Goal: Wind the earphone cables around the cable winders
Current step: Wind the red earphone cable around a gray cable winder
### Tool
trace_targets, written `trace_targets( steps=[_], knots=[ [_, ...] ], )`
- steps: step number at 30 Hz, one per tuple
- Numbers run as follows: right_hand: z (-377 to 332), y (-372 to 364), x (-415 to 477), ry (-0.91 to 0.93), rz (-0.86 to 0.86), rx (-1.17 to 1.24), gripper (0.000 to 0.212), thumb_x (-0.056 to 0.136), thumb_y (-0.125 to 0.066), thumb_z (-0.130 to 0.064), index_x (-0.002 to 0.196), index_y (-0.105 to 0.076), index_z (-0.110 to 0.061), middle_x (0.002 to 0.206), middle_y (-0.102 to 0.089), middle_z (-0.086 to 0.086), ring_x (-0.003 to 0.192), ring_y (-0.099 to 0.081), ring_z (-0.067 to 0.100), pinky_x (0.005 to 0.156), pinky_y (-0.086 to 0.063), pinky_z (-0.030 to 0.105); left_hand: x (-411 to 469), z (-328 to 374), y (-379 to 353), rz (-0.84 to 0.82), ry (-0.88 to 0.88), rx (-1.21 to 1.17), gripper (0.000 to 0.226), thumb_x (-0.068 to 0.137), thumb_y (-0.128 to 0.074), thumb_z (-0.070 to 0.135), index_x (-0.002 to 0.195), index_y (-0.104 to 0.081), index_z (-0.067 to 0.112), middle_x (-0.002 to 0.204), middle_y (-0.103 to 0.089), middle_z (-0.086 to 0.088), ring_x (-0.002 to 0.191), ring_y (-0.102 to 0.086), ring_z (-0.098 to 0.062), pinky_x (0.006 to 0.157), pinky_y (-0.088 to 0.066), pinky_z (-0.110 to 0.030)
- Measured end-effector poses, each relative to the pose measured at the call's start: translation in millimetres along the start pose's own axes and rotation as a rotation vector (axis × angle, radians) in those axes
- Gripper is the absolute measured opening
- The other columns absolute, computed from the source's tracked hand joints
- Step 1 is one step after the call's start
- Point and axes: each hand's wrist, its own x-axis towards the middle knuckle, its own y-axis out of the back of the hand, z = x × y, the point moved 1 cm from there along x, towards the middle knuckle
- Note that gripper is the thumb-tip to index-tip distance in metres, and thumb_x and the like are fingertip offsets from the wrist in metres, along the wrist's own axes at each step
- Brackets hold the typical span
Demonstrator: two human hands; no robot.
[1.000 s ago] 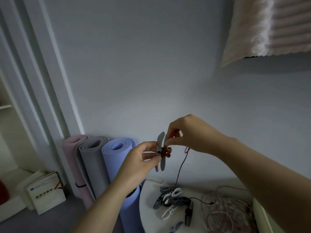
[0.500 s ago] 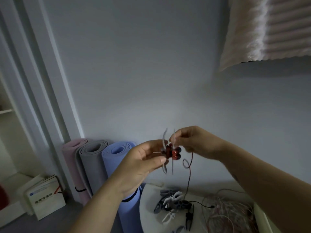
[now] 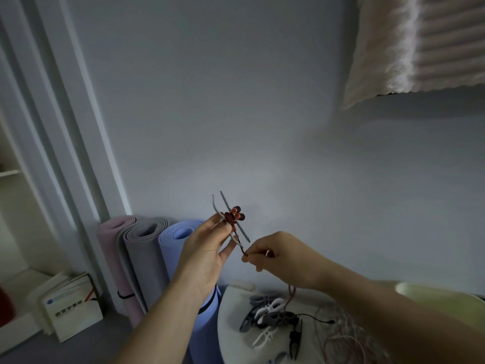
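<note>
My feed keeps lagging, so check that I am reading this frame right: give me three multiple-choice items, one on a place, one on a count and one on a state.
1. Where do the spare winders lie?
A. on the white table
B. on a shelf
C. on a stack of books

2. How many rolled mats stand left of the table?
A. two
B. three
C. four

3. What is the right hand doing?
A. hanging idle
B. pinching the red cable
C. pressing flat on the table

Answers:
1. A, as they sit in a heap on the tabletop beside loose cables.
2. B, as a pink, a grey and a blue roll stand side by side.
3. B, as its fingertips pinch the cable just below the grey winder that the left hand holds.
</note>
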Motion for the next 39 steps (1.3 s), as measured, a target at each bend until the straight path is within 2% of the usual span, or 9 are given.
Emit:
trace_targets(
  steps=[6, 11, 15, 18, 22, 26, 30, 36, 39],
  knots=[
    [-11, 15, -2, 0.084, -0.006, -0.139, 0.021, 0.096, -0.053, -0.02, 0.102, -0.071, -0.011, 0.071, -0.053, -0.02, 0.062, -0.051, -0.004, 0.062, -0.04, 0.006, -4, -3, 2, 0.014, -0.035, 0.104, 0.021, 0.093, -0.055, 0.001, 0.094, -0.07, 0.014, 0.079, -0.071, 0.007, 0.08, -0.064, -0.008, 0.078, -0.053, -0.027],
    [-12, 23, -5, 0.081, -0.015, -0.208, 0.021, 0.096, -0.052, -0.021, 0.103, -0.071, -0.015, 0.089, -0.067, -0.006, 0.068, -0.055, 0.001, 0.064, -0.041, 0.007, -3, 0, 1, 0.025, 0.032, -0.001, 0.026, 0.094, -0.052, 0.001, 0.085, -0.072, 0.016, 0.074, -0.069, 0.004, 0.074, -0.06, -0.009, 0.076, -0.051, -0.026],
    [-13, 27, -6, 0.081, -0.035, -0.237, 0.021, 0.096, -0.052, -0.022, 0.103, -0.071, -0.017, 0.097, -0.07, -0.004, 0.078, -0.059, 0.005, 0.069, -0.044, 0.012, 0, 1, 1, 0.039, 0.101, -0.118, 0.017, 0.093, -0.054, 0.004, 0.092, -0.069, 0.012, 0.077, -0.069, 0.0, 0.079, -0.062, -0.011, 0.076, -0.052, -0.026],
    [-15, 27, -6, 0.084, -0.061, -0.273, 0.021, 0.096, -0.052, -0.024, 0.104, -0.071, -0.018, 0.094, -0.071, -0.001, 0.078, -0.06, 0.009, 0.069, -0.046, 0.017, 3, 0, 1, 0.057, 0.124, -0.159, 0.015, 0.092, -0.055, 0.005, 0.09, -0.068, 0.013, 0.077, -0.071, 0.001, 0.078, -0.065, -0.01, 0.068, -0.055, -0.023],
    [-18, 33, -8, 0.074, -0.093, -0.295, 0.022, 0.096, -0.052, -0.025, 0.106, -0.07, -0.017, 0.09, -0.068, -0.004, 0.068, -0.056, 0.005, 0.061, -0.042, 0.011, 4, 1, 2, 0.099, 0.134, -0.197, 0.017, 0.092, -0.054, 0.004, 0.088, -0.067, 0.013, 0.075, -0.072, 0.0, 0.078, -0.064, -0.009, 0.073, -0.051, -0.027],
    [-23, 36, -5, 0.097, -0.089, -0.304, 0.022, 0.096, -0.053, -0.025, 0.105, -0.07, -0.016, 0.095, -0.07, -0.002, 0.075, -0.059, 0.006, 0.069, -0.047, 0.015, 3, 0, 1, 0.046, 0.087, -0.091, 0.025, 0.093, -0.055, 0.004, 0.08, -0.073, 0.016, 0.081, -0.073, 0.002, 0.081, -0.064, -0.007, 0.074, -0.05, -0.027],
    [-30, 35, -1, 0.147, -0.083, -0.314, 0.021, 0.094, -0.054, -0.023, 0.1, -0.072, -0.014, 0.086, -0.069, 0.002, 0.061, -0.052, 0.006, 0.058, -0.04, 0.014, 2, -6, -1, -0.005, 0.062, 0.001, 0.022, 0.094, -0.052, 0.001, 0.091, -0.07, 0.013, 0.087, -0.073, 0.001, 0.085, -0.065, -0.009, 0.065, -0.055, -0.021],
    [-34, 33, -1, 0.193, -0.08, -0.316, 0.019, 0.093, -0.055, -0.019, 0.095, -0.072, -0.012, 0.08, -0.067, -0.002, 0.061, -0.053, 0.004, 0.059, -0.041, 0.014, -1, -8, -5, -0.058, -0.004, 0.098, 0.02, 0.092, -0.053, -0.003, 0.101, -0.066, 0.009, 0.09, -0.075, 0.001, 0.085, -0.069, -0.012, 0.069, -0.055, -0.022],
    [-35, 45, 4, 0.183, 0.045, -0.336, 0.016, 0.091, -0.058, -0.022, 0.088, -0.072, -0.014, 0.078, -0.067, -0.003, 0.064, -0.056, 0.004, 0.064, -0.048, 0.022, -3, -13, -2, -0.051, -0.056, 0.247, 0.023, 0.091, -0.056, -0.003, 0.106, -0.061, 0.014, 0.088, -0.074, 0.01, 0.086, -0.069, -0.005, 0.077, -0.054, -0.024]
  ],
)
